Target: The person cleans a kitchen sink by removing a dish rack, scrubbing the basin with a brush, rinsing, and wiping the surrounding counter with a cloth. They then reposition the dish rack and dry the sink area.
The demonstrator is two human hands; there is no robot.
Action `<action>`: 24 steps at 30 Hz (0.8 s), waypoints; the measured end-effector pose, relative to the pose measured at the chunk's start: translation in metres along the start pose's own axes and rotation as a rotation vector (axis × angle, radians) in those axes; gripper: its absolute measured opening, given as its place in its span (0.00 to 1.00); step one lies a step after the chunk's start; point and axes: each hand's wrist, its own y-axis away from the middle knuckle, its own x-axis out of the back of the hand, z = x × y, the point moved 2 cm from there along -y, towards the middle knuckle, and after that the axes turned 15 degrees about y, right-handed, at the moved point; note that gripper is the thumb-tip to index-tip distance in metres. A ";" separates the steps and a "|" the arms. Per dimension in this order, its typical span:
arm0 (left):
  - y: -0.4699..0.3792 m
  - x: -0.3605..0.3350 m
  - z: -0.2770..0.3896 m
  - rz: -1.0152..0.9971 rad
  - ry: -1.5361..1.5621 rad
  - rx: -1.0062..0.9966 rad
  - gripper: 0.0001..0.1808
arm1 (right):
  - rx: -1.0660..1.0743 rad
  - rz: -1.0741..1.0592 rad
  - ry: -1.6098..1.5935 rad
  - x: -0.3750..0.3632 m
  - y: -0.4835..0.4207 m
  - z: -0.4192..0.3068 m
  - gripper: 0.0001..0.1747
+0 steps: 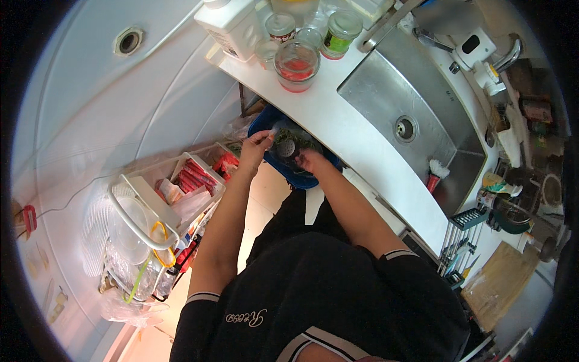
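Below the counter edge stands a blue bin [304, 183], with a clear plastic bag [275, 158] inside it. My left hand [257, 147] pinches a piece of clear plastic at the bin's left rim. Over the bin's opening my right hand [310, 159] holds a round perforated strainer [285, 148], its pierced face turned up towards me. Dark green leafy scraps [286, 134] lie around the strainer. Whether they are in the strainer or in the bag, I cannot tell. The fingertips of my right hand are partly lost in shadow.
A white counter [362, 131] runs along the right, with a steel sink [384, 97] and its drain [405, 128]. Several glass jars [297, 65] and a white jug [230, 29] stand at its far end. To the left is a loaded rack [167, 199] of bags and packets.
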 end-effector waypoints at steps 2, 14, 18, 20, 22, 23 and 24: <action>-0.001 0.004 -0.005 -0.007 0.013 -0.014 0.10 | 0.031 0.024 0.051 0.000 -0.004 0.001 0.08; 0.000 0.020 -0.008 0.069 -0.093 -0.035 0.09 | 0.732 -0.018 0.773 -0.023 0.086 -0.003 0.10; -0.001 0.022 -0.010 0.091 -0.147 -0.053 0.08 | 1.006 -0.077 0.775 0.000 0.240 -0.040 0.09; -0.005 0.021 -0.011 0.078 -0.215 -0.058 0.09 | 1.216 -0.045 0.663 0.047 0.280 -0.062 0.06; -0.002 0.018 -0.014 0.094 -0.224 -0.069 0.09 | 1.321 0.190 0.623 0.110 0.299 -0.088 0.06; 0.000 0.015 -0.015 0.111 -0.230 -0.096 0.10 | 1.264 0.314 0.564 0.144 0.304 -0.101 0.06; 0.003 0.019 -0.015 0.059 -0.226 -0.095 0.10 | 1.288 0.495 0.695 0.177 0.303 -0.117 0.06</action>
